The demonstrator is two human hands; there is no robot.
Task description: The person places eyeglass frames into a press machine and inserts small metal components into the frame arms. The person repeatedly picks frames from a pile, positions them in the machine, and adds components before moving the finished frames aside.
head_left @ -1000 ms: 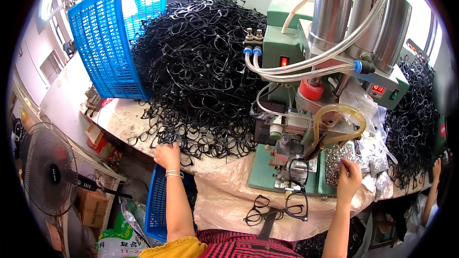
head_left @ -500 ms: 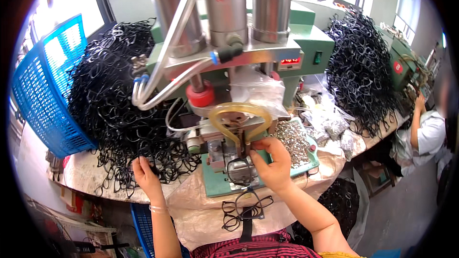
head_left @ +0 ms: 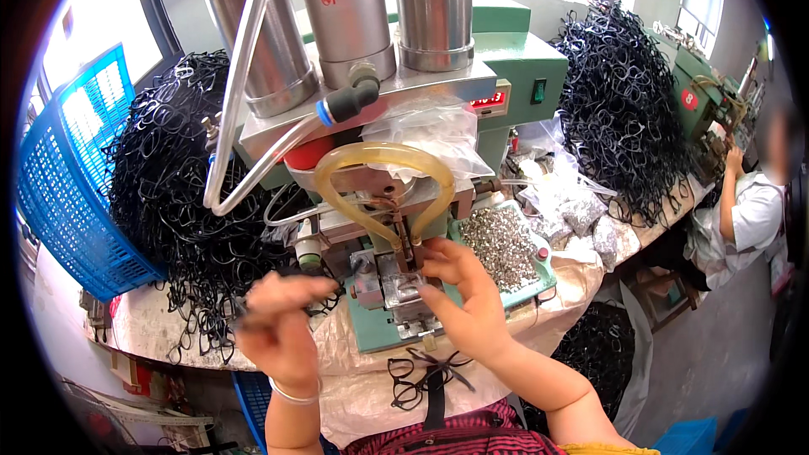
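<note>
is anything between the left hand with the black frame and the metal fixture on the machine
Nothing visible blocks it. The left hand, blurred, holds a black eyeglass frame just left of the metal fixture, with open space between. The right hand has its fingers at the fixture's right side, not across that gap.

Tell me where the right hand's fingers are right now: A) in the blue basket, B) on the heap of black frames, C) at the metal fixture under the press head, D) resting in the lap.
C: the right hand has its fingers at the metal fixture of the green press, just below the yellowish tube loop.
</note>
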